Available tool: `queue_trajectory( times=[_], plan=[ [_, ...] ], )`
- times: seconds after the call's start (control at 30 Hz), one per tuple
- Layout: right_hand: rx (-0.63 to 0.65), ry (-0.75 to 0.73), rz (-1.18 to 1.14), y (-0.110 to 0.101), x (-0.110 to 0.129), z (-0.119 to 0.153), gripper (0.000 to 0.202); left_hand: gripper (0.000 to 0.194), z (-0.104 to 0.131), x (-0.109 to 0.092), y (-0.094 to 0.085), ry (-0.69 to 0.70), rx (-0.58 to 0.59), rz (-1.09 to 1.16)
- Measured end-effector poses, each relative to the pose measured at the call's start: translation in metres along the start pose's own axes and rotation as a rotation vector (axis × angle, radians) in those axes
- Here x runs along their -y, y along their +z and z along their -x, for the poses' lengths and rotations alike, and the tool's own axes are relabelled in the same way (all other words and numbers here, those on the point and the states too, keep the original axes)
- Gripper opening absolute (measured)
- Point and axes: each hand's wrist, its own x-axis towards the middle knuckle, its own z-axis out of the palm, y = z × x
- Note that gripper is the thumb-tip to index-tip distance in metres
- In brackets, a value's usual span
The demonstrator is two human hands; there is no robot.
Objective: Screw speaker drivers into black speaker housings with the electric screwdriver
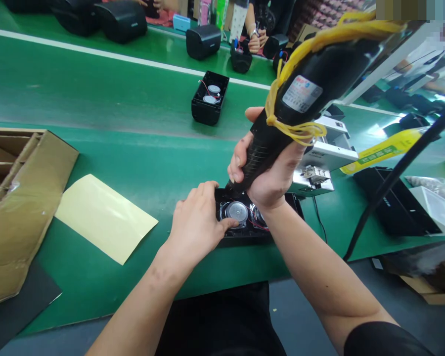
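Observation:
My right hand (270, 175) is wrapped round a black electric screwdriver (269, 141), held tilted with its tip down at the far left part of an open black speaker housing (244, 241). A yellow cord is tied along the screwdriver's body. My left hand (195, 220) grips the housing's left end, fingers over the far edge and thumb by a round silver speaker driver (237, 211). A second speaker driver (258, 216) with red wires sits to the right, partly behind my right wrist. The screw point under the tip is too small to make out.
A yellow paper sheet (107, 217) and a cardboard box (33, 198) lie left. Another open housing (210, 99) stands on the green belt ahead. A metal screw feeder (315, 168) is right, behind a hanging black cable (396, 183). Co-workers' hands (257, 39) show across.

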Motion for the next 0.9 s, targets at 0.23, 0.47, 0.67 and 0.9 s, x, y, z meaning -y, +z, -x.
queue_trajectory(
  times=[0.23, 0.47, 0.67, 0.9],
  plan=[
    [0.040, -0.001, -0.023, 0.000, -0.002, 0.006, 0.065, 0.058, -0.001, -0.002, -0.004, 0.002, 0.002, -0.093],
    [0.055, 0.050, -0.038, 0.009, 0.001, 0.011, 0.065, 0.052, -0.005, -0.004, -0.003, -0.006, 0.019, -0.144],
    [0.118, 0.055, -0.050, 0.001, -0.007, 0.010, 0.070, 0.051, -0.006, -0.005, -0.003, -0.014, 0.022, -0.136],
    [0.095, 0.000, -0.061, 0.001, -0.008, 0.012, 0.056, 0.052, -0.005, -0.002, -0.001, 0.022, 0.010, -0.143]
  ],
)
